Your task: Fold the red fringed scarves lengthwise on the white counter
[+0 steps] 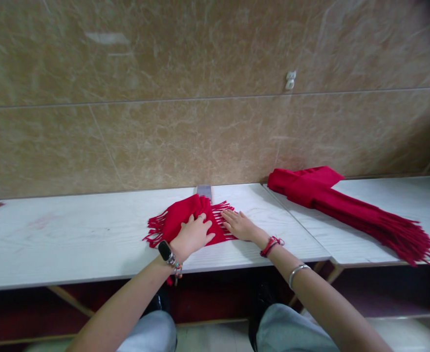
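A red fringed scarf (174,220) lies folded on the white bench top (90,234), with fringe showing at its left and right sides. My left hand (195,234) rests on the middle of the cloth, fingers spread, and the fabric is rumpled just beyond the fingertips. On the right-hand fringe my right hand (239,225) lies flat, its fingers stretched out over the tassels. Neither hand grips anything. A small grey flat object (204,191), partly covered by the scarf's far edge, sits against the wall.
A second red scarf (332,195), folded long, lies to the right across another section of bench. Behind stands a brown marbled tile wall (163,142) with a small white fixture (290,80). Dark red open shelving (215,298) is under the bench top.
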{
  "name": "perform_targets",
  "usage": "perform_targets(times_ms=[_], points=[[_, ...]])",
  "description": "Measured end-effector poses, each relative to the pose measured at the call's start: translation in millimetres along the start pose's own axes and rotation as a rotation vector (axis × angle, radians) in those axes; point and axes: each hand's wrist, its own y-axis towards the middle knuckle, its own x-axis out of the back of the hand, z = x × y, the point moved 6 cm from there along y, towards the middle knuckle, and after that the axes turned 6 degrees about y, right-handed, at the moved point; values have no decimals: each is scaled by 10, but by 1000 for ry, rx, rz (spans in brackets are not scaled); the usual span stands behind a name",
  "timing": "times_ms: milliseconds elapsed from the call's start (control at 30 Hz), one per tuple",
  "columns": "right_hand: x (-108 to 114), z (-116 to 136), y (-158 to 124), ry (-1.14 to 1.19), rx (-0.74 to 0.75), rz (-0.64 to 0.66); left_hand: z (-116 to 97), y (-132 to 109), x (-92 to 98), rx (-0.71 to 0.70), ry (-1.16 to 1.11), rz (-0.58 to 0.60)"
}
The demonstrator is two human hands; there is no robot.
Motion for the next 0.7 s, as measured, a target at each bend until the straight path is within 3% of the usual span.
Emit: perform_targets(times_ms=[100, 267, 433, 567, 700], points=[[10, 3, -32, 17, -17, 8, 15, -32, 12, 43, 16, -10], [98, 17, -25, 42, -43, -3, -140, 8, -43, -88, 0, -6], [195, 90, 97, 38, -16, -90, -117, 58, -120, -96, -12, 23], [41, 139, 155, 0, 50, -30, -67, 48, -136, -17, 14, 10], [-19, 119, 123, -29, 72, -65, -23, 5, -101, 92, 40, 23]])
